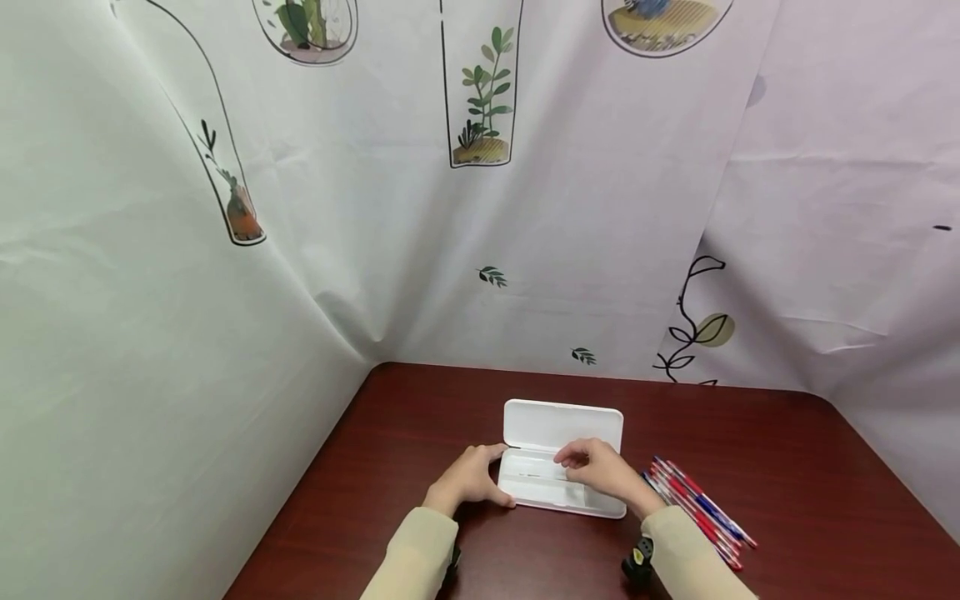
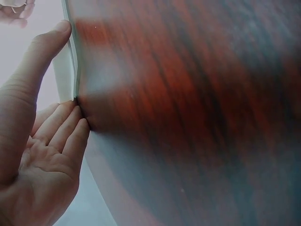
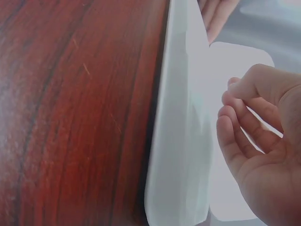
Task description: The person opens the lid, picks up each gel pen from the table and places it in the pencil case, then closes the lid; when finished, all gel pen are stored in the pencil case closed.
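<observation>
A white pencil case [image 1: 536, 493] lies on the table with its lid [image 1: 558, 423] raised at the back. My left hand [image 1: 471, 477] grips the case's left end, thumb at the front corner and fingers toward the back corner. In the left wrist view the thumb [image 2: 49, 44] presses on the case's edge. My right hand [image 1: 600, 468] hovers over the inside of the case, its fingers loosely bent. In the right wrist view, the right thumb [image 3: 256, 82] lies near the index fingertip, with no object visible between them. Faint thin marks show in the case's tray.
Several red and blue pens [image 1: 701, 508] lie in a bundle on the dark red table [image 1: 420, 417], right of the case and beside my right forearm. A white cloth [image 1: 600, 208] with printed plants hangs behind the table and along its sides.
</observation>
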A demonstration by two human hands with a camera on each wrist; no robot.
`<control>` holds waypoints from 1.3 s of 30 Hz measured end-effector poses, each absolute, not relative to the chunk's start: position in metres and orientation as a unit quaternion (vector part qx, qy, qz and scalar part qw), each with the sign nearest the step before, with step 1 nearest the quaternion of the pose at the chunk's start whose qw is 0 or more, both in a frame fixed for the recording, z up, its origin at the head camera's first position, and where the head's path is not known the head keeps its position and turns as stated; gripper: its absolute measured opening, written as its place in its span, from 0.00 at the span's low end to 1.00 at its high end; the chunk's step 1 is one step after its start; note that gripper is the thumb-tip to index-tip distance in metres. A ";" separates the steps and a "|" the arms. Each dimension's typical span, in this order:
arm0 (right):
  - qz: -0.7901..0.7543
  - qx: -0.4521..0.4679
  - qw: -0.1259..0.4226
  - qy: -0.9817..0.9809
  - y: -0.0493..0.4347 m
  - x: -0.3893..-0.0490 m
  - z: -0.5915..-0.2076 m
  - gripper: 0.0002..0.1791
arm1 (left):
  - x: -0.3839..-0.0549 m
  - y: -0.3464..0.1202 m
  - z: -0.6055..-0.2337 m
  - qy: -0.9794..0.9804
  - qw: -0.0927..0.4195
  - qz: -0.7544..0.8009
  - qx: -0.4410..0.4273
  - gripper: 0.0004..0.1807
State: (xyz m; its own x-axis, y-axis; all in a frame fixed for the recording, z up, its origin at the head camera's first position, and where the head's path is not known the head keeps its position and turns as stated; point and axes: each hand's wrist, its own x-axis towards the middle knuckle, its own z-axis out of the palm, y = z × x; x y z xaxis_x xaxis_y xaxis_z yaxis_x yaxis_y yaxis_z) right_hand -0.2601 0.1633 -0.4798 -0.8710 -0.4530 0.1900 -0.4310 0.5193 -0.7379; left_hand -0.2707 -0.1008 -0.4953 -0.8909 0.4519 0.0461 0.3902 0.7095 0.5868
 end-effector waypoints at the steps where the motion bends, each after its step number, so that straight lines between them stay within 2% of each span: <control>1: -0.420 -0.253 0.013 0.871 0.164 -0.260 -0.479 0.09 | -0.271 -0.101 -0.495 0.923 0.049 0.305 0.229 0.48; 11: -0.429 -0.252 0.001 0.868 0.164 -0.257 -0.472 0.08 | -0.269 -0.100 -0.493 0.922 0.049 0.305 0.233 0.45; 22: -0.432 -0.233 -0.035 0.870 0.178 -0.256 -0.472 0.06 | -0.271 -0.100 -0.497 0.924 0.049 0.304 0.227 0.46; 39: -0.442 -0.163 -0.027 0.882 0.212 -0.250 -0.473 0.09 | -0.271 -0.098 -0.494 0.922 0.053 0.304 0.236 0.47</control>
